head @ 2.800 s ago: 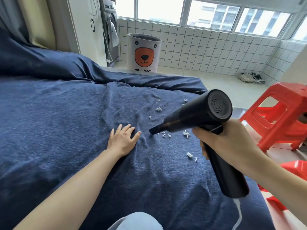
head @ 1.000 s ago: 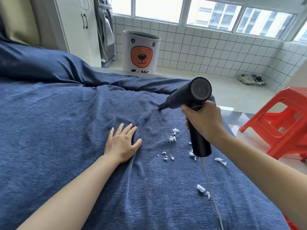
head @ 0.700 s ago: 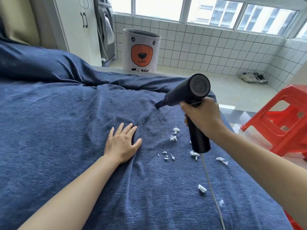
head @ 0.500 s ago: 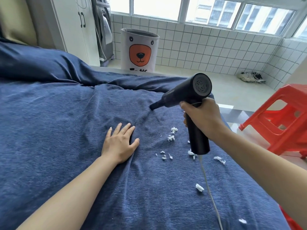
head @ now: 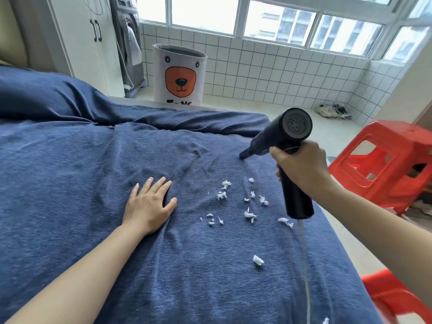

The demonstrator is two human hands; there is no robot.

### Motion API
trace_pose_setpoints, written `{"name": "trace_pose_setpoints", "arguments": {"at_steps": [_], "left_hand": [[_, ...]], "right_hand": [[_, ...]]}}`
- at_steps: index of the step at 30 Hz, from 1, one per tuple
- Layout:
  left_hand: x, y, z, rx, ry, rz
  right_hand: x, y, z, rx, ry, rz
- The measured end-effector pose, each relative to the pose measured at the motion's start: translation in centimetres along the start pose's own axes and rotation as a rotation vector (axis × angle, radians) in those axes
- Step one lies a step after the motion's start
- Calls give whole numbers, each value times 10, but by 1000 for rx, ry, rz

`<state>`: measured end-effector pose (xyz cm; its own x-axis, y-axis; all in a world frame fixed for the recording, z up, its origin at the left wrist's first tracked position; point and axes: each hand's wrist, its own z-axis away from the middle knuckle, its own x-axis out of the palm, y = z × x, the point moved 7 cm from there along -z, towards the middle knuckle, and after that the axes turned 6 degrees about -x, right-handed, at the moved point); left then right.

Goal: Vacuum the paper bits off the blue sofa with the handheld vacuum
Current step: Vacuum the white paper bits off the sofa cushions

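My left hand (head: 149, 206) lies flat, tensioning the blue sofa (head: 70, 171); right hand (head: 301, 166) grips the handheld vacuum (head: 284, 134), nozzle seemingly grazing fabric beyond the paper bits (head: 250, 215).

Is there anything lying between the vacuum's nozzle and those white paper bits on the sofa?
Nothing visible does. The nozzle points at bare blue sofa beyond the paper bits; only open fabric separates them. The left hand rests off to the side.
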<state>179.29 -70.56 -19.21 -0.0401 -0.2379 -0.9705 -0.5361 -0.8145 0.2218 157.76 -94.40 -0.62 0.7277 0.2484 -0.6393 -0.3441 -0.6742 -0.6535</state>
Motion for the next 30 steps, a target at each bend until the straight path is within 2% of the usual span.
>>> {"name": "trace_pose_setpoints", "arguments": {"at_steps": [5, 10, 17, 30], "left_hand": [[-1, 0, 1, -7, -3, -16], [-1, 1, 0, -9, 10, -20], [1, 0, -1, -6, 33, -19], [-1, 7, 11, -88, -21, -15]], "right_hand": [[-8, 16, -3, 34, 22, -27], [-7, 13, -9, -16, 51, -6], [5, 21, -16, 17, 28, -12], [-55, 4, 59, 114, -42, -49]]}}
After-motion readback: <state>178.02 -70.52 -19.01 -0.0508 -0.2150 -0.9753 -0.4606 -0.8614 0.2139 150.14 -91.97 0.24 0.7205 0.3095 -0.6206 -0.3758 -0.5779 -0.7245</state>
